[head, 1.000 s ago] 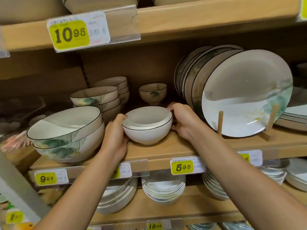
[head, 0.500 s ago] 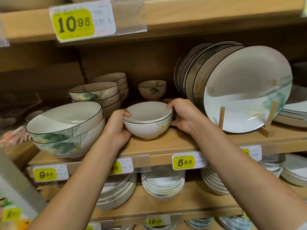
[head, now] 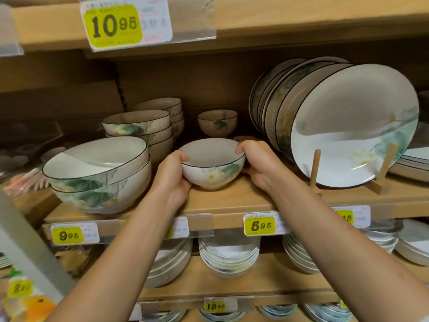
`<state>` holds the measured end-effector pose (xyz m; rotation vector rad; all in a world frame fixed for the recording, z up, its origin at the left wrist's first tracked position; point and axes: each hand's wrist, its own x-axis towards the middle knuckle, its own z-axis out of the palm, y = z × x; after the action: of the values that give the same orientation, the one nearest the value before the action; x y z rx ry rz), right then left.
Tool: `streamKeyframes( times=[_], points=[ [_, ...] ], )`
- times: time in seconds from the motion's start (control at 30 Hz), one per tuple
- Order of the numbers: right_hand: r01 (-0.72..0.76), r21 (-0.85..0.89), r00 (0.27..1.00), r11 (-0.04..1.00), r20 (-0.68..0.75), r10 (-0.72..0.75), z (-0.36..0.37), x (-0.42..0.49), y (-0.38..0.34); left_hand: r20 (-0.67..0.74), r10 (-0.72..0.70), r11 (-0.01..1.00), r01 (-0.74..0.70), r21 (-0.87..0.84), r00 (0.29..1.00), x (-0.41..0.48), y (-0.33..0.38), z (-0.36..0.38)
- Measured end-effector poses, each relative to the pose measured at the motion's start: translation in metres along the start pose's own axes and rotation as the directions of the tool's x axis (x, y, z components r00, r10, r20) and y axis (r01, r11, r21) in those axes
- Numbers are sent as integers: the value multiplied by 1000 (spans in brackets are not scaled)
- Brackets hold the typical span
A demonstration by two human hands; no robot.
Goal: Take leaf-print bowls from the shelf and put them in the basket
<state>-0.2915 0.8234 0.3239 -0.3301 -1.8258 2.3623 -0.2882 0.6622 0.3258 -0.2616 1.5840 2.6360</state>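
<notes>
A small white leaf-print bowl [head: 212,166] with a black rim sits between both hands, at the front of the wooden shelf [head: 243,201], tilted a little toward me. My left hand [head: 173,180] grips its left side with the thumb over the rim. My right hand [head: 257,163] grips its right side, thumb on the rim. Whether the bowl touches the shelf board I cannot tell. Another small leaf-print bowl [head: 217,123] stands behind it. No basket is in view.
Two large leaf-print bowls [head: 97,173] are stacked at the left, with stacks of medium bowls [head: 139,129] behind. Upright leaf-print plates [head: 348,126] lean in a wooden rack at the right. An upper shelf [head: 301,17] hangs close overhead. Lower shelves hold white dishes [head: 228,256].
The bowl has turned in my hands, so its green leaf and yellow flower print now faces me, and it tilts toward me. Both hands stay on its sides.
</notes>
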Motion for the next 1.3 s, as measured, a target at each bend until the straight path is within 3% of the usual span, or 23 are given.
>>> streamKeyframes(
  times=[0.1,0.2,0.27,0.37,0.63,0.83,1.0,1.3],
  points=[
    [-19,32,999,999,29,18,2,0,2,-23,40,999,-39,32,999,-1,-3,-3],
    [-25,25,997,999,68,23,2,-1,3,-59,168,969,-154,191,984,-7,-18,-6],
    [-6,27,996,1000,86,4,-1,-6,4,-40,171,960,-158,230,984,-2,-18,-3],
    [28,3,997,1000,73,-28,-6,-14,14,-21,117,983,-113,143,993,3,-11,0],
    [97,-10,995,995,37,-97,2,-13,22,98,182,980,-189,65,978,-7,-19,11],
    [165,128,984,978,-90,-154,32,33,-35,-13,146,987,-147,-61,989,38,31,63],
    [237,110,963,965,-156,-219,59,87,-57,121,253,967,-245,-76,960,78,38,88],
    [400,72,892,913,-257,-371,72,138,-50,169,300,952,-282,-123,939,148,32,106]
  ],
)
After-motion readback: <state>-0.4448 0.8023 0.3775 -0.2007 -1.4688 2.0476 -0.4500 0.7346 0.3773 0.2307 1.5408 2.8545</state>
